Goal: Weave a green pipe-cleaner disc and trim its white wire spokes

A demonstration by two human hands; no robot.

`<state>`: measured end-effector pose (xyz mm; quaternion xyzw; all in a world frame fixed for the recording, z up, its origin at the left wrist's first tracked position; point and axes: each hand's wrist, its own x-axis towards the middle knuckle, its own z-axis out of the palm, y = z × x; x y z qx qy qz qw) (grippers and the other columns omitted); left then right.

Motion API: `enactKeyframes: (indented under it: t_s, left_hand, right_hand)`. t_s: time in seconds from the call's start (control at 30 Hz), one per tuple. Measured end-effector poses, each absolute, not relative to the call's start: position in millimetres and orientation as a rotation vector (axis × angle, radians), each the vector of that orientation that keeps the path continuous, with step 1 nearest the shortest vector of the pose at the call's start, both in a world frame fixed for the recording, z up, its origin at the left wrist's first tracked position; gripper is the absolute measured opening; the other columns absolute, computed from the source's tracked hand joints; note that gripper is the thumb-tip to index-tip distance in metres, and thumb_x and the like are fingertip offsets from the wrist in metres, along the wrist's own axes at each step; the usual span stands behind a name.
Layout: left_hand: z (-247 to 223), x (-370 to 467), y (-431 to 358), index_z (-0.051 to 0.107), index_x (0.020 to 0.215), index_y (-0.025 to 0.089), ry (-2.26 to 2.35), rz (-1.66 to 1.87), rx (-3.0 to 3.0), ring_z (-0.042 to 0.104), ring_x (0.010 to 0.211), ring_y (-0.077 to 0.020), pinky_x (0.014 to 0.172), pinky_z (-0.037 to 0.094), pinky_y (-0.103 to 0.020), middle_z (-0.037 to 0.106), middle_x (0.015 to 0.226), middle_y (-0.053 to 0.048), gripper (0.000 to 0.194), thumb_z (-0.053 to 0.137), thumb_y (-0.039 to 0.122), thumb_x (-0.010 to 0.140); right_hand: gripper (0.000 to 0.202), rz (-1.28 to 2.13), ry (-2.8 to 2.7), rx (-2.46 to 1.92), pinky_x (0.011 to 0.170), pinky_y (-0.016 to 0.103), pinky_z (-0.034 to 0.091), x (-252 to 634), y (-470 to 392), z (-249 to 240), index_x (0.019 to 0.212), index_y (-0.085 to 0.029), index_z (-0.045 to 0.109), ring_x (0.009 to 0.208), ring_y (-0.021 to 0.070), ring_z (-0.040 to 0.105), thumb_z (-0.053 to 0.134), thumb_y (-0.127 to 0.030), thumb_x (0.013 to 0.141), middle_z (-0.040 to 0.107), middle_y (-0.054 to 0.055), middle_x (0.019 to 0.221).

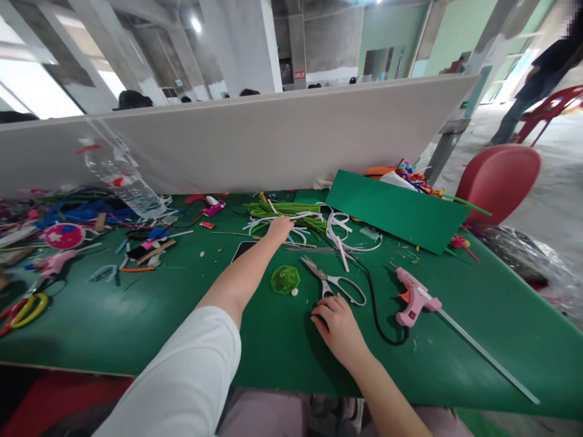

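Note:
My left hand stretches forward over a bundle of green pipe cleaners and white strips. It is at the near side of the bundle; its fingertips are too hidden to show a grip. My right hand lies on the table with loosely bent fingers and nothing visible in them. Just beyond its fingers are scissors with light grey handles, blades partly apart. A round, fuzzy green piece sits between my two arms, with a small pale bit beside it.
A pink glue gun with a long glue stick lies right on the green table. Behind it is a green board. Left are a plastic bottle, a second pink glue gun and red-yellow scissors. A pale partition stands behind.

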<state>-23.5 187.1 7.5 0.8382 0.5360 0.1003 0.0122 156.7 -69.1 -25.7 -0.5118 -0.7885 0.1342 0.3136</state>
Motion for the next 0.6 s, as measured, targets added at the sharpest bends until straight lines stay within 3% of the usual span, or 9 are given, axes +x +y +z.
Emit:
enactKeyframes:
  t_s: [0.13,0.4,0.6]
  left_hand:
    - [14.4,-27.2,180.3,0.061,0.079,0.011,1.578,0.368,2.647,0.051,0.096,-0.0242,0.081,0.038,-0.034,0.059,0.092,-0.016,0.014,0.048,0.010,0.077]
    - [38.4,-24.5,172.5,0.057,0.094,0.015,1.532,0.862,2.506,0.058,0.082,-0.0185,0.073,0.040,-0.028,0.063,0.091,-0.010,0.019,0.044,0.022,0.083]
    - [94.3,-23.0,189.5,0.047,0.098,0.013,1.503,1.346,2.213,0.062,0.078,-0.0114,0.067,0.045,-0.023,0.062,0.094,-0.010,0.019,0.035,0.024,0.087]
  right_hand:
    - [0.011,0.364,-2.077,-1.337,0.092,0.046,0.037,157.5,-69.1,-27.0,0.080,-0.021,0.063,0.087,0.0222,0.054,0.053,-0.016,0.079,0.061,0.006,0.086]
    - [0.013,0.357,-2.085,-1.327,0.092,0.046,0.037,158.7,-69.6,-27.8,0.080,-0.021,0.064,0.087,0.0219,0.053,0.052,-0.015,0.079,0.061,0.006,0.087]
    - [0.015,0.356,-2.094,-1.293,0.092,0.045,0.037,161.1,-70.8,-28.3,0.080,-0.021,0.065,0.088,0.0221,0.054,0.052,-0.014,0.079,0.062,0.006,0.088]
